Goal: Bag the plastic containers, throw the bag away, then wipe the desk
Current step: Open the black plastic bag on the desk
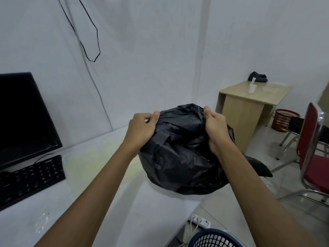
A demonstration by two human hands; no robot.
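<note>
A bulging black plastic bag [179,157] rests on the right end of the white desk [99,202]. My left hand [142,127] pinches the bag's top edge on the left. My right hand [215,127] grips the top edge on the right. The two hands hold the mouth of the bag together, so what is inside stays hidden. Some crumpled clear plastic [41,221] lies on the desk near its front left.
A black monitor [23,118] and keyboard [30,179] stand at the desk's left. A blue mesh basket [213,239] sits on the floor below the desk edge, beside a power strip [199,221]. Farther right are a red chair [313,157], a red basket [284,120] and a wooden desk [249,104].
</note>
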